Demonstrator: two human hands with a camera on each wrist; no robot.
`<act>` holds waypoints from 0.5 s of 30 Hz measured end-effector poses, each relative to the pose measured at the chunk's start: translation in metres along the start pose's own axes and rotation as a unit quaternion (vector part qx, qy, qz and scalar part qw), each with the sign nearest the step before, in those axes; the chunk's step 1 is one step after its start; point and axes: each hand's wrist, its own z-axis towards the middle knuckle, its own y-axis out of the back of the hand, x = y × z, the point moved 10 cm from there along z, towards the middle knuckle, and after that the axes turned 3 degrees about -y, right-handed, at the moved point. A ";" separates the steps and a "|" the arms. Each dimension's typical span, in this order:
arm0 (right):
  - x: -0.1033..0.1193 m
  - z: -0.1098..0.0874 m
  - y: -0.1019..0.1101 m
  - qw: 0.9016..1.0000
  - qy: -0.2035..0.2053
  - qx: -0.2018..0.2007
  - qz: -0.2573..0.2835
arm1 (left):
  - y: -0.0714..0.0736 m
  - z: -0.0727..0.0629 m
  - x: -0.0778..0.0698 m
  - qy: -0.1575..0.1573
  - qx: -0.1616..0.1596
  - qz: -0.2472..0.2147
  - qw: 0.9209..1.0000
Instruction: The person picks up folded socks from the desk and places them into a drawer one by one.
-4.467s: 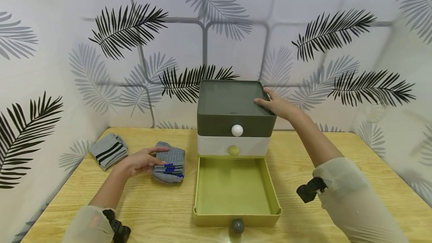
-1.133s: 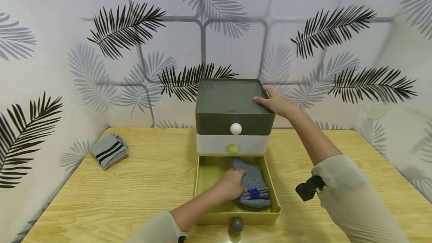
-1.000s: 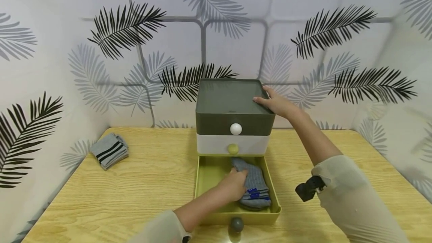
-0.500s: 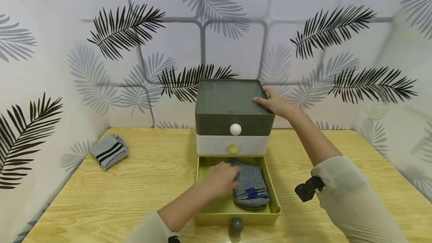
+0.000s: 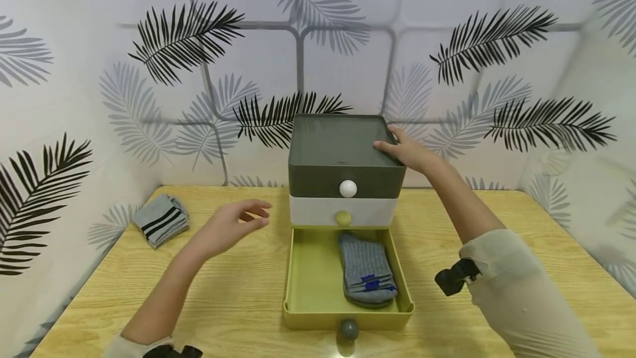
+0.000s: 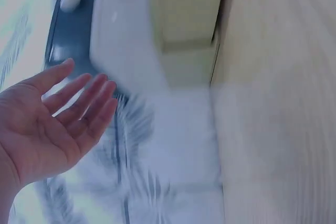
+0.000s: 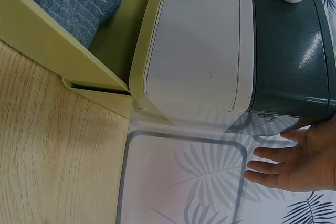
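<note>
A folded pair of grey ribbed socks (image 5: 369, 269) with blue marks lies in the right half of the pulled-out green bottom drawer (image 5: 318, 322). My left hand (image 5: 226, 231) is raised over the table left of the drawer, fingers loosely bent and holding nothing. The left wrist view shows its bare palm (image 6: 47, 135). My right hand (image 5: 412, 151) rests on the right edge of the drawer unit's dark grey top (image 5: 340, 140), with its fingers (image 7: 273, 167) extended along the side. Farther left lies a second folded pair, light grey socks (image 5: 161, 221) with black stripes.
The drawer unit stacks a dark grey drawer with a white knob (image 5: 348, 188) over a white drawer with a green knob (image 5: 343, 218). A grey knob (image 5: 350, 329) sticks out from the open drawer's front. Behind the wooden table (image 5: 238, 303) hangs leaf-patterned cloth (image 5: 343, 70).
My left hand carried the blue-marked grey socks from the table into the open drawer, let go of them, and moved back out to the left. My right hand has stayed in place.
</note>
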 end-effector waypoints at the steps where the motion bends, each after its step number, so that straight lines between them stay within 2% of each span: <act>1: 0.000 -0.001 0.000 1.000 0.001 0.000 0.001 | 0.013 -0.005 0.008 0.011 -0.013 -0.011 1.000; 4: 0.001 -0.002 0.001 1.000 0.002 -0.001 0.007 | 0.050 -0.020 0.035 0.047 -0.057 -0.041 0.996; 6: 0.001 -0.002 0.001 1.000 0.002 -0.001 0.007 | 0.072 -0.031 0.056 0.061 -0.101 -0.068 0.991; 8: 0.001 -0.001 0.002 1.000 0.002 -0.002 0.007 | 0.091 -0.042 0.082 0.075 -0.157 -0.113 0.978; 9: 0.000 -0.001 0.002 1.000 0.001 -0.002 0.007 | 0.099 -0.048 0.096 0.081 -0.189 -0.145 0.968; 10: 0.000 -0.001 0.001 1.000 0.000 -0.002 0.007 | 0.106 -0.054 0.112 0.087 -0.220 -0.177 0.955; 11: 0.000 -0.001 0.001 1.000 0.000 -0.002 0.007 | 0.112 -0.061 0.129 0.092 -0.257 -0.219 0.937; 13: 0.000 0.000 0.001 1.000 0.000 -0.002 0.007 | 0.119 -0.075 0.161 0.122 -0.322 -0.290 0.893; 15: 0.000 0.000 0.000 1.000 0.000 -0.001 0.009 | 0.122 -0.090 0.186 0.151 -0.373 -0.341 0.850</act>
